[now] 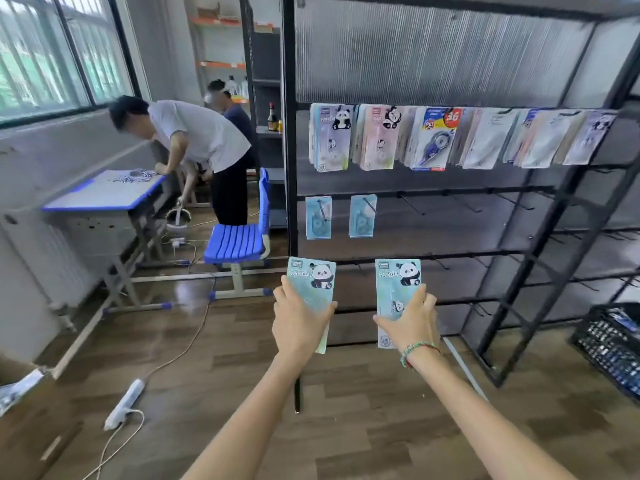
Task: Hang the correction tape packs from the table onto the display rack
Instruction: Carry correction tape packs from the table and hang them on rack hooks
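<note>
While both arms reach forward, the left grip (300, 318) holds one light-blue panda correction tape pack (313, 285) upright and the right grip (410, 323) holds a second panda pack (394, 282), both in front of the black display rack (290, 150). Beyond, two blue packs (318, 217) hang on its middle rail, below a full top row (450, 136).

The tall black metal display rack (450, 188) stands ahead and to the right. Along its top rail hangs a row of carded correction tape packs (433, 138); two more light blue packs (318, 218) hang side by side on the rail below, at its left end. In front of the rack (lower down) the left hand (298, 318) and right hand (410, 317) each hold a panda-printed pack, left pack (313, 282) and right pack (396, 280) side by side. Left of the rack stands a blue slatted plastic chair (239, 240), with a blue-edged school desk (104, 192) further left under the window.
</note>
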A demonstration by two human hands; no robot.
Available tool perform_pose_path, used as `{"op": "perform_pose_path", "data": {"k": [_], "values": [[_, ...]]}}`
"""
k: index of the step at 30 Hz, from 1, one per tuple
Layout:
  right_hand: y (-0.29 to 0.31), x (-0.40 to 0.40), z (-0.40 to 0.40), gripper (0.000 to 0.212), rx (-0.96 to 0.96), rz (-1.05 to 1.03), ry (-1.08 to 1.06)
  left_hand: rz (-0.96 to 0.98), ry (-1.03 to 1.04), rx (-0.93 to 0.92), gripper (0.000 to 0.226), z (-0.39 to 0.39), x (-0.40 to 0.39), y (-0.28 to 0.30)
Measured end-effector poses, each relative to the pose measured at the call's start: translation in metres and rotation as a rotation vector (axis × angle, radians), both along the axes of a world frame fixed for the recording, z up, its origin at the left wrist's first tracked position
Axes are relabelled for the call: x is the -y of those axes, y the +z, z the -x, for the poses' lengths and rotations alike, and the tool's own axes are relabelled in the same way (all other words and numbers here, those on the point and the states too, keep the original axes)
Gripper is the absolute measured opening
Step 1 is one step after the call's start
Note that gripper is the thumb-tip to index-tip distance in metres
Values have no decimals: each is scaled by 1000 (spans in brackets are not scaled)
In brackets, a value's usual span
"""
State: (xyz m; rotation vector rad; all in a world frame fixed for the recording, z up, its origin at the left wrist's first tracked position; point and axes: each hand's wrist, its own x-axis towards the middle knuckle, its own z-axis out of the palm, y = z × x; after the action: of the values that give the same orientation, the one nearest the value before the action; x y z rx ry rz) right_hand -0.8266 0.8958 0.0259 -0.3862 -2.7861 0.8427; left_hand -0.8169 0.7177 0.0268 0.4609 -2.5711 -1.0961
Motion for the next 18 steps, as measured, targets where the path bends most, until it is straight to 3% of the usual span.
{"op": "perform_pose_path", "data": {"k": [18], "values": [[-14, -34, 218, 110, 63, 9, 3, 12, 33, 75, 107, 226, -30, -23]]}}
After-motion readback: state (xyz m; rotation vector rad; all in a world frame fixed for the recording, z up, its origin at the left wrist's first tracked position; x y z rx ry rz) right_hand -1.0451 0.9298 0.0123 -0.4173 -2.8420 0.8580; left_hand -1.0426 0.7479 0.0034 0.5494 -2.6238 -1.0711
